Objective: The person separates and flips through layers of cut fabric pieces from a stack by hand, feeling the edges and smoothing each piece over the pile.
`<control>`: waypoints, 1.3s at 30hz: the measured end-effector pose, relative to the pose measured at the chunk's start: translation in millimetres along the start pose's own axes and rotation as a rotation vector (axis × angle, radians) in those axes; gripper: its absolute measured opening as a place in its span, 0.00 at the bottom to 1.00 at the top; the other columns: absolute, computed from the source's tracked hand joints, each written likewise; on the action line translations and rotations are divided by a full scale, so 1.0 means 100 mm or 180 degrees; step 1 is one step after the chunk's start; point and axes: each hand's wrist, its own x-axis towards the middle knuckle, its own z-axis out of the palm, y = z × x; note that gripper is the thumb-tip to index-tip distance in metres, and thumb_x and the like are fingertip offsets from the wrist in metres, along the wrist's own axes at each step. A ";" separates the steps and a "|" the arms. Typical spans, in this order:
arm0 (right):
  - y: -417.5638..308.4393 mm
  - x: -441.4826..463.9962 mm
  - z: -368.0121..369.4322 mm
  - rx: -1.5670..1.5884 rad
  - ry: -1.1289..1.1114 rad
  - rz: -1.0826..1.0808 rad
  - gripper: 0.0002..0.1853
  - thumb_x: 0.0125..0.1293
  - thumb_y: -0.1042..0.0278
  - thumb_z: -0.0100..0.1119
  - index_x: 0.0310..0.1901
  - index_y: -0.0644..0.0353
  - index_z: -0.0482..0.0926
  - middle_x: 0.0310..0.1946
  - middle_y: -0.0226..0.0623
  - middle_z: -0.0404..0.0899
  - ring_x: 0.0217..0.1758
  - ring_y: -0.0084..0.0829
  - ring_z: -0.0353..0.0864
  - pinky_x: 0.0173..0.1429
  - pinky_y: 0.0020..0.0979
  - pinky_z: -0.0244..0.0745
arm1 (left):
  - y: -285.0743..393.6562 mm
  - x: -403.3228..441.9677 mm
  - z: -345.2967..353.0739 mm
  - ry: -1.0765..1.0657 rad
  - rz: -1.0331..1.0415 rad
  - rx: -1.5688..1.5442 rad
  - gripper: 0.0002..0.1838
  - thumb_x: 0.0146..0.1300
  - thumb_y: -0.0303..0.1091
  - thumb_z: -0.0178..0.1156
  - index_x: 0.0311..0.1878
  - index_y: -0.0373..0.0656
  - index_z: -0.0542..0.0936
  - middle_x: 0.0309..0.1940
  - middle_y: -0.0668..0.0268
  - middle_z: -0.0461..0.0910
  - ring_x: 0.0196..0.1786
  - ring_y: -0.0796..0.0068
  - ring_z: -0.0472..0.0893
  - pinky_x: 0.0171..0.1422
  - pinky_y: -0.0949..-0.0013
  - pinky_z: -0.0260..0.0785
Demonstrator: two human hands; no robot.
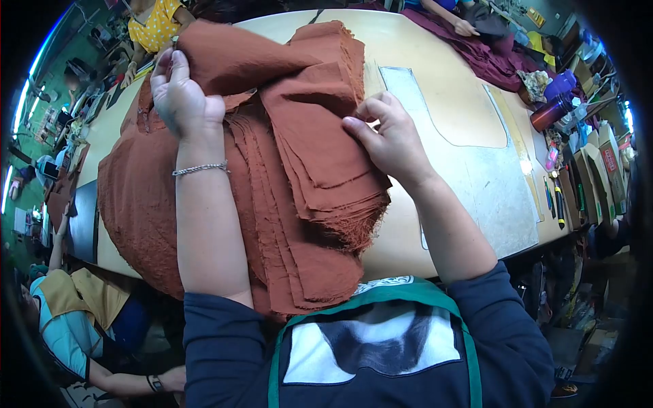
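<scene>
A thick stack of rust-brown cut fabric pieces (320, 177) with frayed edges lies on the table in front of me. My left hand (182, 102), with a chain bracelet at its wrist, is raised at the far left of the stack. Its fingertips pinch the edge of a lifted top piece (238, 58), which bows up between my hands. My right hand (391, 132) is closed at the right edge of the stack, thumb and forefinger gripping the fabric there. More brown layers (139, 197) spread to the left, partly covered by my left forearm.
A large pale pattern sheet (469, 170) lies right of the stack on the table (320, 19). Pens, a tumbler (551, 112) and cartons crowd the right side. Maroon cloth (469, 51) lies at the far side by another person's hand. Other people are at the left.
</scene>
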 end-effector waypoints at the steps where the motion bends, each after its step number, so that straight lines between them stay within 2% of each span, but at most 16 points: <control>1: 0.03 -0.04 0.00 0.0063 0.0026 -0.0012 0.10 0.53 0.66 0.62 0.28 0.64 0.75 0.32 0.39 0.72 0.37 0.34 0.72 0.43 0.31 0.69 | 0.00 0.06 -0.05 0.0167 -0.0160 -0.0082 0.08 0.59 0.24 0.57 0.42 0.41 0.72 0.39 0.66 0.74 0.43 0.74 0.74 0.52 0.70 0.69; 3: 0.06 -0.12 -0.03 0.0176 0.0003 0.0070 0.11 0.53 0.65 0.63 0.27 0.65 0.74 0.32 0.40 0.71 0.38 0.35 0.72 0.45 0.32 0.68 | 0.00 0.09 -0.06 0.0297 -0.0320 -0.0175 0.08 0.59 0.24 0.56 0.43 0.41 0.72 0.41 0.66 0.74 0.44 0.73 0.75 0.52 0.69 0.70; 6: -0.01 -0.18 -0.15 0.0042 -0.0006 -0.0300 0.13 0.52 0.64 0.64 0.27 0.64 0.74 0.32 0.40 0.71 0.38 0.35 0.71 0.45 0.32 0.67 | 0.04 -0.05 0.06 -0.0453 0.0057 0.0092 0.06 0.63 0.27 0.51 0.42 0.41 0.73 0.42 0.61 0.77 0.45 0.68 0.77 0.54 0.62 0.70; 7: -0.03 -0.15 -0.21 -0.0152 0.0187 -0.0442 0.13 0.52 0.63 0.65 0.27 0.64 0.74 0.31 0.40 0.71 0.38 0.35 0.71 0.44 0.32 0.67 | 0.14 -0.18 0.15 -0.0906 -0.0116 0.0065 0.09 0.60 0.26 0.55 0.44 0.40 0.73 0.38 0.66 0.76 0.41 0.76 0.76 0.50 0.72 0.71; 8: -0.07 -0.10 -0.26 -0.0343 0.0375 -0.0587 0.14 0.51 0.61 0.65 0.28 0.63 0.74 0.30 0.40 0.71 0.37 0.36 0.71 0.43 0.33 0.67 | 0.13 -0.20 0.14 -0.1220 -0.0147 0.0383 0.10 0.59 0.26 0.56 0.45 0.40 0.74 0.37 0.67 0.77 0.39 0.80 0.76 0.49 0.77 0.69; 10: -0.19 0.04 -0.33 -0.0410 0.0911 -0.1143 0.15 0.49 0.60 0.67 0.29 0.60 0.74 0.28 0.38 0.71 0.35 0.37 0.69 0.40 0.34 0.66 | 0.13 -0.36 0.22 -0.2016 -0.0212 0.0875 0.13 0.58 0.26 0.57 0.47 0.39 0.74 0.36 0.68 0.77 0.39 0.83 0.75 0.46 0.82 0.66; 11: -0.26 0.11 -0.37 -0.0467 0.0964 -0.1411 0.14 0.48 0.60 0.67 0.30 0.59 0.74 0.28 0.38 0.71 0.36 0.37 0.70 0.40 0.34 0.66 | 0.15 -0.42 0.24 -0.2459 -0.0292 0.1204 0.15 0.57 0.26 0.58 0.48 0.38 0.73 0.35 0.68 0.77 0.38 0.85 0.74 0.44 0.84 0.65; 14: -0.42 0.34 -0.39 -0.0623 0.0950 -0.2192 0.13 0.46 0.62 0.67 0.31 0.58 0.76 0.29 0.36 0.72 0.37 0.37 0.71 0.41 0.35 0.67 | 0.19 -0.58 0.29 -0.2957 -0.1102 0.1124 0.16 0.57 0.24 0.57 0.50 0.38 0.72 0.33 0.69 0.76 0.36 0.86 0.73 0.43 0.84 0.64; 15: -0.44 0.39 -0.38 -0.0673 0.0915 -0.2448 0.13 0.45 0.62 0.67 0.31 0.57 0.77 0.29 0.36 0.72 0.37 0.37 0.71 0.41 0.35 0.68 | 0.19 -0.60 0.30 -0.3039 -0.1243 0.1155 0.17 0.57 0.24 0.56 0.51 0.37 0.72 0.32 0.70 0.76 0.36 0.86 0.73 0.43 0.84 0.64; 19: -0.41 0.43 -0.31 -0.1048 0.0311 -0.2163 0.08 0.44 0.67 0.66 0.27 0.56 0.79 0.29 0.32 0.74 0.37 0.37 0.72 0.42 0.36 0.69 | 0.19 -0.60 0.30 -0.3085 -0.1394 0.1156 0.16 0.57 0.23 0.56 0.50 0.36 0.72 0.32 0.70 0.76 0.35 0.87 0.72 0.43 0.84 0.64; 22: -0.36 0.44 -0.26 -0.1059 0.0307 -0.2099 0.06 0.45 0.69 0.65 0.25 0.56 0.78 0.26 0.32 0.74 0.35 0.36 0.73 0.41 0.35 0.70 | 0.18 -0.58 0.28 -0.3169 -0.1252 0.1220 0.15 0.57 0.23 0.55 0.49 0.36 0.73 0.32 0.70 0.76 0.35 0.87 0.72 0.42 0.84 0.64; 28: -0.34 0.43 -0.26 -0.1143 0.0404 -0.2478 0.02 0.45 0.74 0.59 0.23 0.58 0.77 0.23 0.32 0.74 0.32 0.34 0.73 0.38 0.33 0.72 | 0.17 -0.57 0.28 -0.3118 -0.1311 0.1239 0.15 0.57 0.23 0.55 0.49 0.37 0.73 0.33 0.69 0.76 0.36 0.87 0.72 0.43 0.83 0.64; 34: -0.27 0.38 -0.21 -0.1387 0.0553 -0.2728 0.07 0.45 0.75 0.54 0.29 0.59 0.76 0.23 0.31 0.74 0.31 0.32 0.74 0.36 0.31 0.72 | 0.17 -0.59 0.28 -0.3346 -0.1459 0.1333 0.16 0.57 0.23 0.56 0.50 0.39 0.72 0.35 0.69 0.75 0.39 0.85 0.73 0.46 0.82 0.65; 39: -0.26 0.34 -0.22 -0.1536 0.0509 -0.2593 0.06 0.46 0.74 0.53 0.29 0.58 0.74 0.23 0.30 0.74 0.34 0.31 0.75 0.36 0.31 0.71 | 0.18 -0.60 0.30 -0.3339 -0.1470 0.1298 0.17 0.57 0.24 0.56 0.51 0.37 0.72 0.36 0.69 0.75 0.43 0.84 0.72 0.50 0.81 0.64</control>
